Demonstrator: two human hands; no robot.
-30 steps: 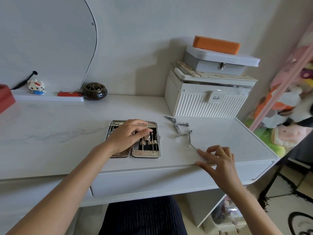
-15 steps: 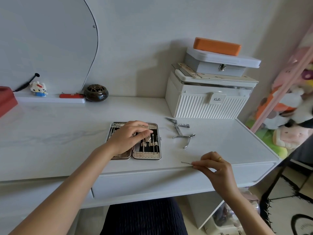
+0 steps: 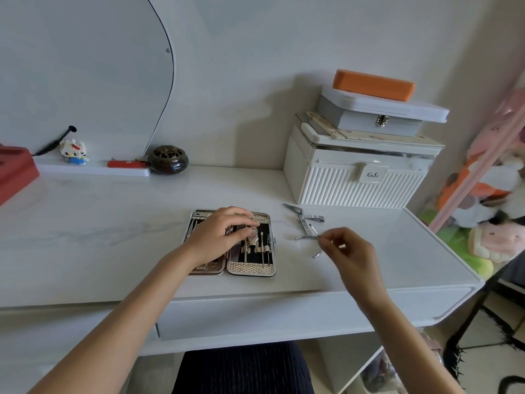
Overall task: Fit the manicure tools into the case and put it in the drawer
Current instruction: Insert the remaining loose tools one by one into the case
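The white bench (image 3: 113,228) lies bare left of the open case (image 3: 250,268), which sits near its front edge. My left hand (image 3: 218,237) presses the case; my right hand (image 3: 345,251) pinches a thin tool (image 3: 314,230) beside the loose clippers (image 3: 305,220).

Under the fingers of the left hand (image 3: 218,237) lies the case (image 3: 250,270), black inside with a beige woven pattern on its ends. Beyond the right hand's (image 3: 348,251) fingertips stands a white ribbed box (image 3: 355,191); the top box (image 3: 373,85) is orange.
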